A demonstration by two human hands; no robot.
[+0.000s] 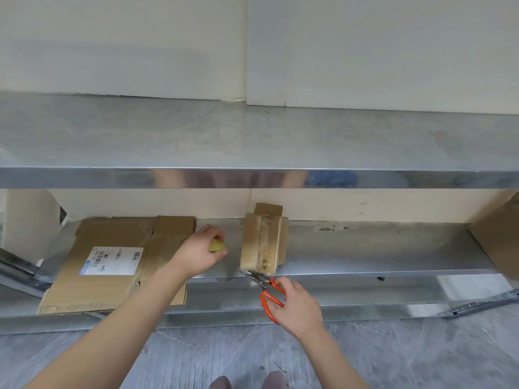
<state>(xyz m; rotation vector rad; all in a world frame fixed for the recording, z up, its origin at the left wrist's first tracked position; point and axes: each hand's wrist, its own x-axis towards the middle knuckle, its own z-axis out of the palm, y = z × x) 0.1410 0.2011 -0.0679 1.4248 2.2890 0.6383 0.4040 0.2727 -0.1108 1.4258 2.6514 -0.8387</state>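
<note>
Low steel shelf: my right hand grips orange scissors at the cardboard box, probably light and stiff, best held by its sides; left hand pinches a yellow pad.

white label on flattened cardboard, print unreadable
</note>
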